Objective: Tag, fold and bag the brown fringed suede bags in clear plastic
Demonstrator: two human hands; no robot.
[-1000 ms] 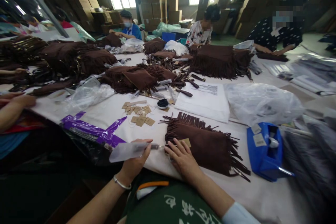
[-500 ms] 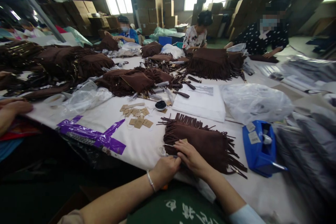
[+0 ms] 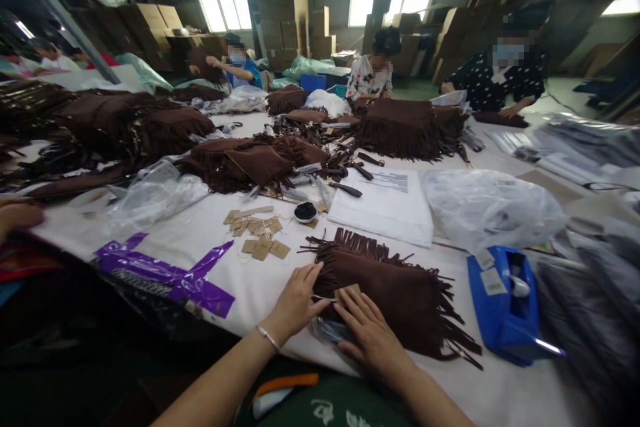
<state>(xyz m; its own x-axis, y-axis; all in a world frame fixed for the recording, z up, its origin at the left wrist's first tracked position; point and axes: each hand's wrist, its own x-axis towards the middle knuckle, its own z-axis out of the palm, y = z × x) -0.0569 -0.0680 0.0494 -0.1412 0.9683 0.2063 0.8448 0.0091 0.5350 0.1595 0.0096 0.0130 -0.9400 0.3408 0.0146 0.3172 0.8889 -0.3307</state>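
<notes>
A brown fringed bag (image 3: 395, 293) lies flat on the white-covered table in front of me. My right hand (image 3: 373, 333) rests on its near left part with fingers stretched out, touching a small tan tag (image 3: 347, 293). At the bag's left edge is my left hand (image 3: 299, 300), its thumb and fingers apart, beside a thin white string that runs to the tag. Some clear plastic (image 3: 331, 331) shows between and below my hands. More tan tags (image 3: 261, 247) lie on the table to the left, near a small white dish (image 3: 305, 213) with dark contents.
A blue tape dispenser (image 3: 504, 307) stands right of the bag. Behind are white sheets (image 3: 383, 203), clear plastic bags (image 3: 493, 207) and piled brown bags (image 3: 250, 160). Purple tape (image 3: 165, 273) marks the near left edge. Other people work across the table; a person's hand (image 3: 20, 215) shows at left.
My left hand has opened from a closed grip and moved left and up to the bag's edge. My right hand has shifted slightly down, and the tag shows more. The view has shifted slightly.
</notes>
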